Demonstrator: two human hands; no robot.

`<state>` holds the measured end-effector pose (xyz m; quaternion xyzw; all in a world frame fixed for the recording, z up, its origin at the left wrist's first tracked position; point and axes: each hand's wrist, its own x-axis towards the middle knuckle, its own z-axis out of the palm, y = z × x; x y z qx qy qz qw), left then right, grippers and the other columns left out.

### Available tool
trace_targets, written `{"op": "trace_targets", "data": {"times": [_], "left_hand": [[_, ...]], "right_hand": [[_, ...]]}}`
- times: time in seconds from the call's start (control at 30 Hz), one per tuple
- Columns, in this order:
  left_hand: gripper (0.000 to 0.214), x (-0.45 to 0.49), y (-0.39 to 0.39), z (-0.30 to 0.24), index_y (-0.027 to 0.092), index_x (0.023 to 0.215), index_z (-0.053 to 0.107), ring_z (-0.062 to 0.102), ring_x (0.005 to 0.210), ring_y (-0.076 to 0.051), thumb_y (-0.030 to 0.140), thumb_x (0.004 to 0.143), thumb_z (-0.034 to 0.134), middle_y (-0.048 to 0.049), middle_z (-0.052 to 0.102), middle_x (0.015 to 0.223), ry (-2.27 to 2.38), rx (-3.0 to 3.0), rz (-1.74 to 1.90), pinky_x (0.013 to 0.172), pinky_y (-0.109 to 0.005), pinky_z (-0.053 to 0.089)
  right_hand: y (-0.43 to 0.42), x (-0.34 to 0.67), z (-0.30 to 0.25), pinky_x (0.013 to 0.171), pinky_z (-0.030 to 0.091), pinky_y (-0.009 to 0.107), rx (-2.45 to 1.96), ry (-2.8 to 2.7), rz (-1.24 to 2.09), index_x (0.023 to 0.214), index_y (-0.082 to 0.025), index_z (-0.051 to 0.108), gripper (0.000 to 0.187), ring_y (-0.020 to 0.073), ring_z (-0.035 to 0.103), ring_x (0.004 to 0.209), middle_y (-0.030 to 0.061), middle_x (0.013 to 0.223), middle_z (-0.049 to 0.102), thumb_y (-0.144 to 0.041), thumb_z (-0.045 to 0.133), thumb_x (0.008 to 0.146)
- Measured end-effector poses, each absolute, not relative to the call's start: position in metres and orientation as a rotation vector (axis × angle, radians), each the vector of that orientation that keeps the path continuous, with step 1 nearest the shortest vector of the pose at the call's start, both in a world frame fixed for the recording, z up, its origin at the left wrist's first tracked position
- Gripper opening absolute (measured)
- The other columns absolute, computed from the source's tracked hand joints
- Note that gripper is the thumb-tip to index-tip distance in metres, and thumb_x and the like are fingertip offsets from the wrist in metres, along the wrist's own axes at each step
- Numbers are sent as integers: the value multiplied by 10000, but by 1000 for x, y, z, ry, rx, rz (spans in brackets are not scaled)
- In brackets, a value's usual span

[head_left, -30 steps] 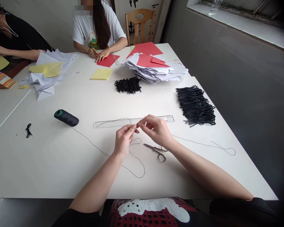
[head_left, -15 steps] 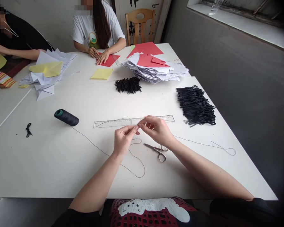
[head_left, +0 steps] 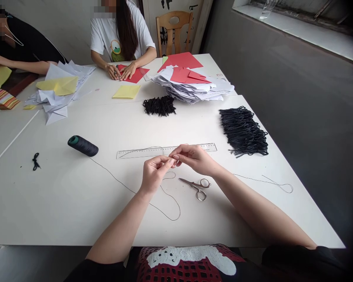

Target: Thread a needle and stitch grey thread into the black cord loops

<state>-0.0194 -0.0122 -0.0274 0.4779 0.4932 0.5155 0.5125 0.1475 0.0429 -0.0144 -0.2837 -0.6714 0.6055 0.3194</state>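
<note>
Above the table, my left hand (head_left: 156, 172) and my right hand (head_left: 195, 158) meet fingertip to fingertip, both pinching a dark thread (head_left: 176, 201). The exact spot they grip is hidden between the fingers. One length of thread loops below my left hand and runs to a black thread spool (head_left: 82, 145) lying on its side at the left. Another length comes out past my right wrist and ends in a loop at the right. Just behind my hands lies a clear ruler (head_left: 135, 152), partly covered by them. Small metal scissors (head_left: 196, 188) rest, blades apart, below my right hand.
A large bundle of black looped cords (head_left: 243, 131) lies at the right, a smaller black bundle (head_left: 159, 105) farther back. Behind stand stacked papers (head_left: 191, 92) and a yellow sheet (head_left: 126, 91). A black knotted cord (head_left: 35, 161) is far left. Two people work with paper across the white table (head_left: 61, 211).
My right hand's fingers have shifted slightly and now overlap my left fingertips more. The scissors' upper handle ring is now uncovered. A co-worker's hand slid left on the red paper.
</note>
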Motion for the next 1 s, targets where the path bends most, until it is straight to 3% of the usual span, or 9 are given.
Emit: {"op": "trace_targets", "data": {"times": [0.5,0.73,1.0], "left_hand": [[199,-18,-11,-28,176,728,723,612,733,-177,363,779,679,-48,668,719,1177,1106,1202,681,-294,487],[187,-21,-11,-30,185,735,711,602,673,-165,357,796,670,-34,661,658,1316,1173,1323,604,-269,449],[198,-21,-12,-29,177,743,711,571,593,-156,356,804,655,-44,672,651,1437,1318,1294,546,-270,410]], "right_hand": [[41,148,-14,695,578,290,-797,-1818,1536,878,-146,609,272,134,662,754,40,788,666,-403,531,917],[42,144,-16,742,556,280,-870,-1478,1871,1104,-168,653,377,125,667,782,66,949,691,-445,629,849],[41,138,-28,644,505,203,-985,-1272,1970,933,-182,735,319,116,649,797,61,943,697,-433,750,735]]}}
